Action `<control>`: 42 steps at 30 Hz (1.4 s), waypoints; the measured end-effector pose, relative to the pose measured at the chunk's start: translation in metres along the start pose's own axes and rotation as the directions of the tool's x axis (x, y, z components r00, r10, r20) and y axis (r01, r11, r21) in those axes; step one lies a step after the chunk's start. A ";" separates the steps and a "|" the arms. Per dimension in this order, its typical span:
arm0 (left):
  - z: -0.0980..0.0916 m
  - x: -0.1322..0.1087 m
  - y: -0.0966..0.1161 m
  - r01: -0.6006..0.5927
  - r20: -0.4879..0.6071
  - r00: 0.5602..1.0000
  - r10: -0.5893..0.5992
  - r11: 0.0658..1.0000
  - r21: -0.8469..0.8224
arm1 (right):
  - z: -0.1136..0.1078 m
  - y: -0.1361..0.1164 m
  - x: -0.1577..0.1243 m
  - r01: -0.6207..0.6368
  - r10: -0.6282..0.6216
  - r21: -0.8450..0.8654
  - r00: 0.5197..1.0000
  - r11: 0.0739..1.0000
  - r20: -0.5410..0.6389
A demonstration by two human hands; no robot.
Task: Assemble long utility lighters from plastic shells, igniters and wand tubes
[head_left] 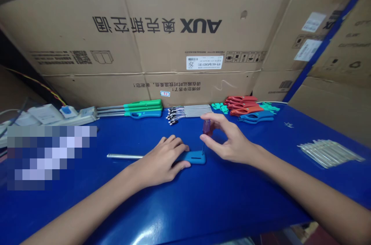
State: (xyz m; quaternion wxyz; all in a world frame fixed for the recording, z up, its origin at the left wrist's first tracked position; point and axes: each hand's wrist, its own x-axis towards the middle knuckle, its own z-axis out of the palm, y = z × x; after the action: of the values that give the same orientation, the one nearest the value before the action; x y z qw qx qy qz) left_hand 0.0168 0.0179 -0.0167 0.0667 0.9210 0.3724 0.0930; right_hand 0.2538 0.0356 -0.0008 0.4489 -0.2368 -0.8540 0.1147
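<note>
A long-necked blue lighter [198,157] lies flat on the table, its silver tube [124,156] pointing left. My left hand [166,160] is closed over the lighter's body and presses it to the tabletop, hiding its middle. Between the thumb and fingers of my right hand [224,138] is a small screwdriver [206,126] with a purple handle, held upright. Its thin shaft comes down onto the right end of the blue body. Whether a screw sits under the tip is too small to tell.
Along the back lie green-handled lighters [145,105], metal tubes with wires [197,111], teal pieces [220,108], and red and blue lighter shells [246,109]. A bundle of metal tubes [329,153] lies right; a power strip [84,115] lies left. A cardboard wall [162,51] closes the back.
</note>
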 end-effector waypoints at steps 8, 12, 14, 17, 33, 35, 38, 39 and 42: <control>-0.003 0.000 0.002 0.009 0.026 1.000 -0.009 1.000 0.014 | 0.000 0.000 0.000 -0.017 0.016 0.051 1.000 0.999 0.012; 0.000 0.002 0.000 0.004 -0.003 1.000 -0.004 0.999 0.032 | 0.001 0.001 0.000 -0.021 0.021 -0.012 0.999 1.000 -0.025; 0.001 0.002 -0.002 -0.005 -0.011 1.000 0.005 0.999 0.045 | 0.000 0.000 0.000 -0.018 0.018 -0.003 1.000 1.000 -0.025; 0.002 0.002 -0.002 -0.014 -0.008 1.000 0.015 0.998 0.058 | 0.000 -0.001 0.000 -0.032 0.032 0.044 0.999 0.999 -0.017; 0.003 0.002 -0.004 0.006 -0.016 1.000 -0.005 1.000 0.031 | 0.001 -0.001 -0.001 -0.065 0.066 0.029 0.997 0.997 -0.046; 0.003 0.001 -0.004 0.005 -0.023 1.000 -0.004 0.999 0.033 | 0.001 -0.001 -0.002 -0.047 0.044 -0.040 0.997 0.998 -0.065; 0.004 0.001 -0.004 0.000 -0.034 0.999 0.001 1.000 0.030 | -0.001 -0.001 -0.002 -0.021 0.016 -0.082 0.998 0.996 -0.057; 0.004 0.001 -0.004 -0.001 -0.037 0.999 0.002 1.000 0.026 | -0.002 -0.002 -0.002 -0.020 0.017 -0.069 0.999 0.997 -0.047; 0.003 0.002 -0.004 -0.001 -0.038 0.999 0.001 1.000 0.017 | -0.004 -0.003 -0.001 -0.014 0.013 -0.029 0.999 0.999 -0.035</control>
State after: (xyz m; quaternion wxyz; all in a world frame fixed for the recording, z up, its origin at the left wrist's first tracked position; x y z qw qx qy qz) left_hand 0.0162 0.0215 -0.0205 0.0517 0.9198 0.3738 0.1072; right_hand 0.2567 0.0322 0.0027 0.4596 -0.2509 -0.8460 0.1009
